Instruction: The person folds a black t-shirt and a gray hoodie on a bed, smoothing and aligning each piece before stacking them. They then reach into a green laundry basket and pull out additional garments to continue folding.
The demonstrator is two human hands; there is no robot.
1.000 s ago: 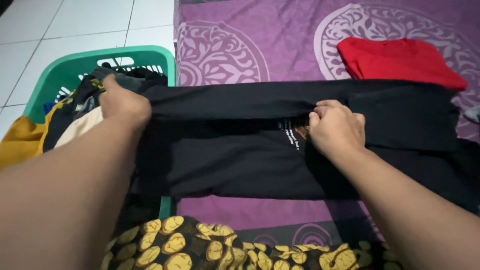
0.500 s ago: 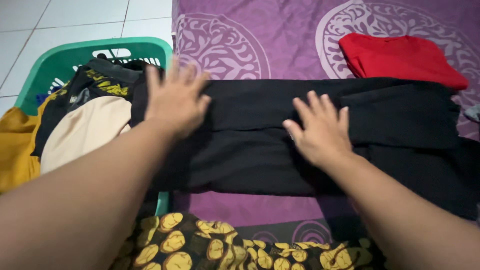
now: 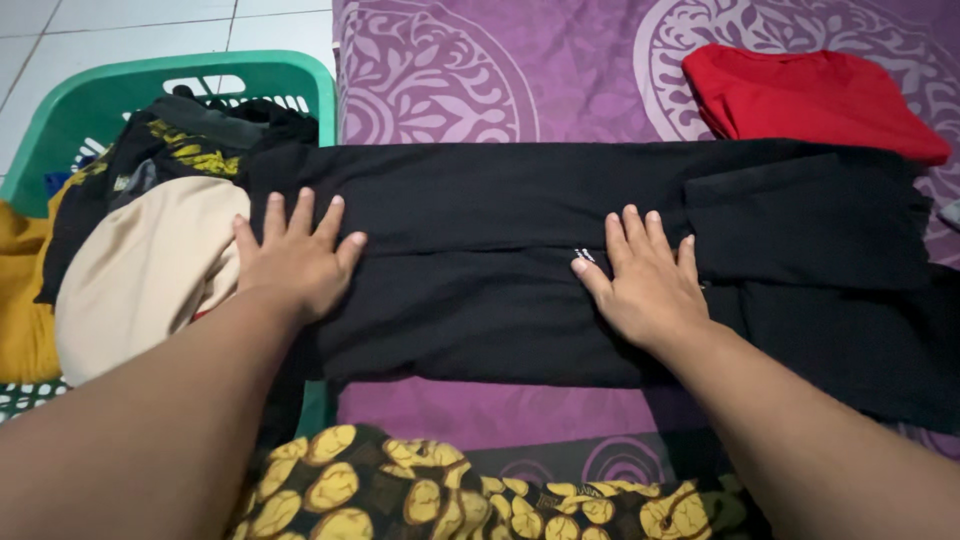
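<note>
1. The black garment (image 3: 500, 270) lies folded into a long band across the purple patterned bedsheet (image 3: 590, 80), running from the sheet's left edge far toward its right edge.
2. The left hand (image 3: 295, 262) rests flat, palm down, on the garment's left end, right at the sheet's left edge; its fingers are spread apart and grip nothing.
3. The right hand (image 3: 645, 285) lies flat, palm down, near the middle of the garment, on the line where the folded upper layer meets the lower one; its fingers are spread lightly, its thumb points left, and nothing is pinched.
4. A small patch of white print (image 3: 584, 256) shows on the black cloth just beside the right thumb.
5. A folded red garment (image 3: 810, 100) lies toward the far right corner of the sheet, apart from the black one.
6. A green laundry basket (image 3: 120, 85) stands on the white tiled floor (image 3: 110, 30) against the sheet's left edge, heaped with clothes, a beige piece (image 3: 150, 270) uppermost, just beside the left hand.
7. A dark cloth with yellow blotches (image 3: 400, 495) lies at the near edge, below both forearms.
</note>
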